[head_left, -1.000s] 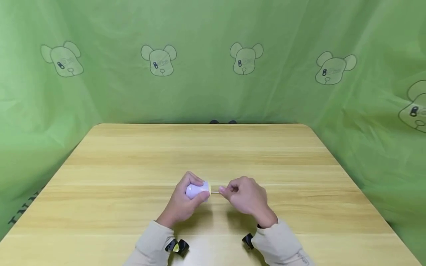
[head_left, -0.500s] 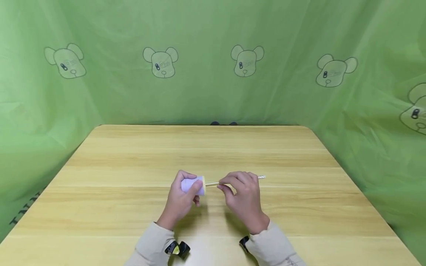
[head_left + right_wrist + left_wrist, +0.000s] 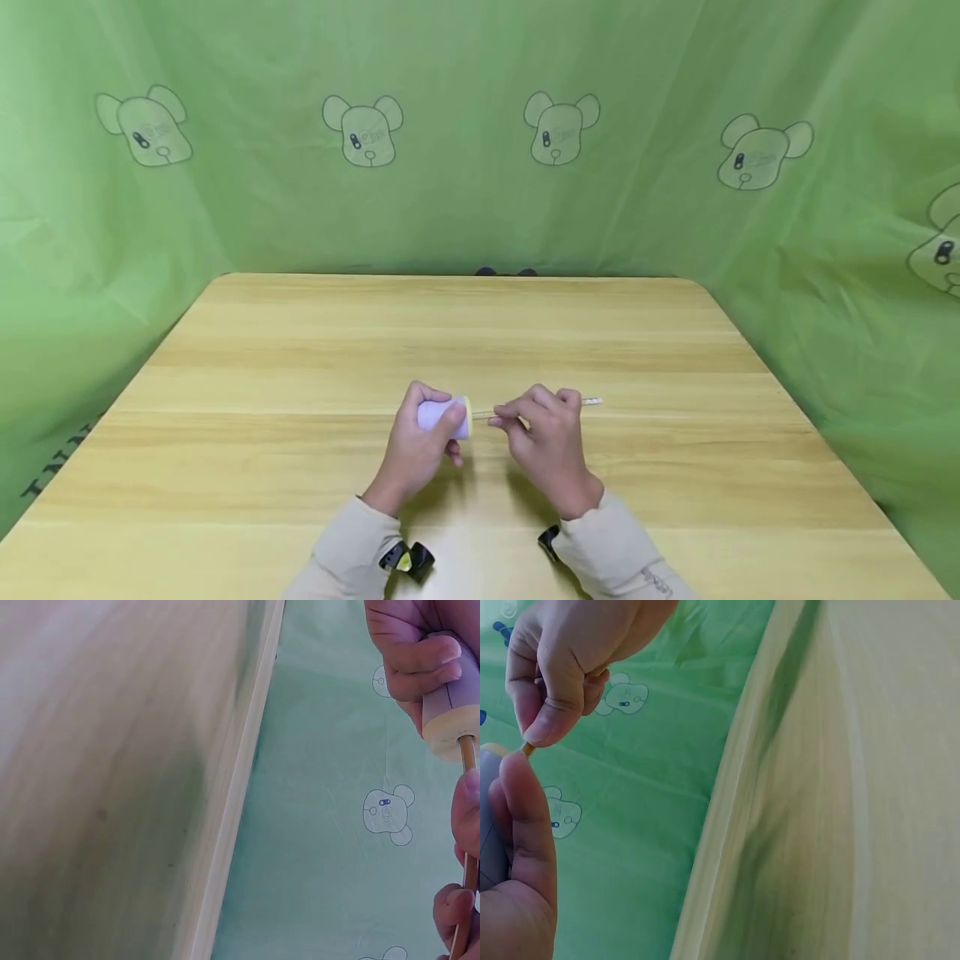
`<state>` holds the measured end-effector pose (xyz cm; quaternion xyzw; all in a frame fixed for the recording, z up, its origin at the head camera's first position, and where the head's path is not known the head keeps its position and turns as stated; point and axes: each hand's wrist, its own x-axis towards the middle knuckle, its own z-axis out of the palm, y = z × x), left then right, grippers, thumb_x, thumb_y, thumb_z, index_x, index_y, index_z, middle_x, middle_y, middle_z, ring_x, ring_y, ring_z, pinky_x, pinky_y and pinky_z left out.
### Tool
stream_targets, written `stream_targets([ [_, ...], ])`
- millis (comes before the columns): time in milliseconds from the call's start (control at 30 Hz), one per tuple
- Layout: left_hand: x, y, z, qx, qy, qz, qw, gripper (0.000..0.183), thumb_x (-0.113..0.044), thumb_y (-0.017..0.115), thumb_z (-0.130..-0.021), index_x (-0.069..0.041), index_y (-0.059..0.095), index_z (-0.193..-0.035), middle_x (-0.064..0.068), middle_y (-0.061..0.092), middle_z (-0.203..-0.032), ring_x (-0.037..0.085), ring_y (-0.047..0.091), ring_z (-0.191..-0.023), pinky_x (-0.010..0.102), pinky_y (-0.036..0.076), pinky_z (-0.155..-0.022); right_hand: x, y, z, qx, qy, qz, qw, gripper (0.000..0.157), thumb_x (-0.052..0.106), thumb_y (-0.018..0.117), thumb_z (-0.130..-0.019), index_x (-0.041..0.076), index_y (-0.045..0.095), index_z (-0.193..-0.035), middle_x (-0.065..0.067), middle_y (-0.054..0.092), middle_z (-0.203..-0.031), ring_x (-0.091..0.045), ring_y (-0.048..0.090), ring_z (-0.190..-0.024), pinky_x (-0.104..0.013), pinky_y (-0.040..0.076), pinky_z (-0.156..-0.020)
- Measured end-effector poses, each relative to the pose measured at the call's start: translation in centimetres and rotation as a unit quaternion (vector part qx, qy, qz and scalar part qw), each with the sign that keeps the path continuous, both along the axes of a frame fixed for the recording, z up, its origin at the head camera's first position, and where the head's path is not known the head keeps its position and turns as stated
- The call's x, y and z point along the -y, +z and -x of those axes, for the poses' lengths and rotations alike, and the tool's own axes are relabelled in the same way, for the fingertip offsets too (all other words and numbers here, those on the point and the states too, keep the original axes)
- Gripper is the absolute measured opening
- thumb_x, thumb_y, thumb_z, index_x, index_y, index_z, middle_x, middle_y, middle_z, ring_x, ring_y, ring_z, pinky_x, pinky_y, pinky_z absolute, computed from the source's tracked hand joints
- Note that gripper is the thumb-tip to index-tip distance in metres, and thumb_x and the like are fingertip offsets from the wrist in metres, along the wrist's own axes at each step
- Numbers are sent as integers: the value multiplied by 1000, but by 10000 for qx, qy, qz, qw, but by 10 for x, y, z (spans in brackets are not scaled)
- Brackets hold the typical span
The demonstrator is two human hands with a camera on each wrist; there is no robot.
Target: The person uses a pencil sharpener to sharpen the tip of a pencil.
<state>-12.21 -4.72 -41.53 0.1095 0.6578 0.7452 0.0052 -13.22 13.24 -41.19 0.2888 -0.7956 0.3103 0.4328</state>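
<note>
My left hand [image 3: 412, 450] grips a lavender pencil sharpener [image 3: 432, 412] with a pale yellow end that faces right. The thumb lies along its near side. A slim pencil [image 3: 482, 415] enters the hole in that end, as the right wrist view shows on the sharpener's cream face [image 3: 448, 735]. My right hand [image 3: 553, 450] pinches the pencil close to the sharpener between thumb and fingers. Its pale rear end sticks out past the hand on the right. The pencil's tip is hidden inside the sharpener. Both hands are held above the table.
A light wood-grain table [image 3: 480, 342] spreads under and beyond the hands. Green cloth [image 3: 465, 200] printed with bear heads hangs behind it and at both sides. Dark wrist devices [image 3: 407, 560] sit at both light-coloured cuffs.
My right hand has changed its grip over the last second, and the pencil's rear end now shows beyond it. Since half a second ago, the sharpener has shifted slightly right, closer to the right fingers.
</note>
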Motion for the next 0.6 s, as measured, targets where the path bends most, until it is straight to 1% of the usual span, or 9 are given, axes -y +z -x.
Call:
stream_targets([
  [133,2,-2,1,-157,-83,196,9997,28,-10,61,-94,5,42,-109,18,52,-84,20,54,-54,43,57,-49,0,-1,0,90,-83,-157,9998,21,6,89,-58,6,71,-70,1,60,-63,-11,52,-54,-31,29,-60],
  [233,3,-2,1,-271,-142,299,9991,26,-9,61,-94,4,42,-108,18,52,-82,20,55,-54,51,56,-49,-2,2,-2,300,-239,-597,9975,18,10,87,-64,10,71,-71,4,61,-64,-7,50,-51,-24,34,-52],
  [300,4,-2,1,-403,-185,415,9982,25,-8,61,-93,3,43,-107,17,52,-82,19,54,-54,55,54,-48,-4,6,-4,837,-222,-973,9915,12,14,83,-73,13,71,-72,6,62,-65,-3,49,-50,-18,35,-46],
  [367,4,-2,1,-622,-303,631,9956,24,-7,62,-93,2,44,-105,18,53,-83,18,55,-54,55,54,-47,-8,13,-7,1814,44,-1238,9756,12,16,76,-82,14,71,-71,9,59,-61,-1,46,-47,-17,34,-39],
  [433,4,-2,0,-848,-427,834,9920,23,-7,63,-92,2,45,-104,18,54,-85,18,55,-53,53,54,-46,-12,19,-8,2775,285,-1289,9516,15,15,69,-87,15,71,-72,11,59,-60,-1,45,-47,-18,36,-38],
  [500,4,-1,-1,-956,-454,946,9899,23,-8,63,-92,2,46,-103,18,54,-85,17,56,-54,50,55,-45,-14,22,-8,3328,423,-1180,9346,14,14,69,-88,14,72,-75,11,60,-64,-2,45,-51,-19,39,-43],
  [533,5,-1,-1,-955,-419,937,9901,22,-8,63,-92,2,46,-103,18,55,-85,17,56,-54,50,55,-45,-15,23,-8,3351,498,-1120,9342,11,14,70,-88,13,72,-77,10,61,-67,-4,47,-53,-20,41,-45],
  [567,5,0,-1,-908,-348,888,9913,22,-7,63,-92,2,46,-103,18,55,-84,18,55,-54,51,55,-46,-15,22,-7,3188,485,-1077,9404,7,14,74,-86,12,73,-79,8,63,-71,-5,49,-56,-21,43,-47],
  [600,5,1,-2,-842,-268,820,9927,22,-7,63,-92,3,47,-103,17,55,-83,18,55,-55,52,55,-46,-14,21,-6,2878,432,-1036,9511,5,13,78,-82,11,73,-81,7,65,-75,-7,52,-59,-22,45,-53],
])
